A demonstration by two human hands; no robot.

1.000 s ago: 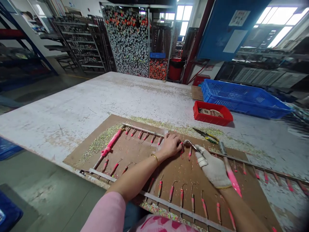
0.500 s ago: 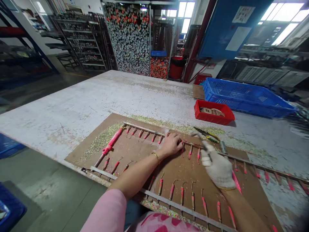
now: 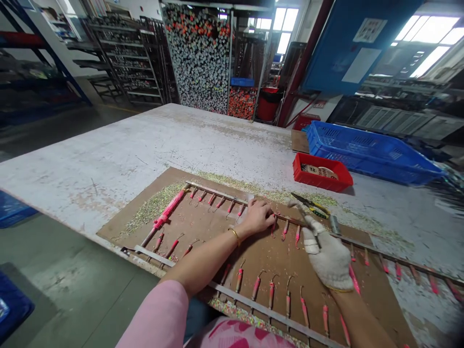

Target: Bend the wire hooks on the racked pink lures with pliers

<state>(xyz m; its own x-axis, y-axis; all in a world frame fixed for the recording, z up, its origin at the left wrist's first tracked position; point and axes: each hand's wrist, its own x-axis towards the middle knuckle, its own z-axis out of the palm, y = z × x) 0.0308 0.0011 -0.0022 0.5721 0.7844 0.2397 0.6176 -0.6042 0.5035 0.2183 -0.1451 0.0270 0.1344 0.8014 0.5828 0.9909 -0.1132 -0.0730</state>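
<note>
A metal hook rack (image 3: 253, 304) lies flat on brown cardboard (image 3: 210, 229), its hooks and one side bar coated in pink paint. My bare left hand (image 3: 258, 216) is closed over the rack's far bar, fingers curled, beside several pink-tipped hooks. To its right, my right hand (image 3: 328, 256), in a white knit glove, grips a metal tool (image 3: 299, 207) with a curved, blurred end. That end is close to the far bar; I cannot tell whether it touches. Just beyond the glove are yellow-and-black pliers (image 3: 311, 204) and a grey metal cylinder (image 3: 335, 224).
Yellow-green paint chips (image 3: 152, 208) are scattered over the cardboard and the white table (image 3: 126, 150). A red bin (image 3: 322, 172) with small items stands at the back right, in front of a large blue crate (image 3: 377, 152). Stacked bars (image 3: 203, 67) fill a rack behind the table.
The view has shifted slightly. My left hand stays on the far bar, while my gloved right hand and its tool have moved only slightly; the tool was more blurred before.
</note>
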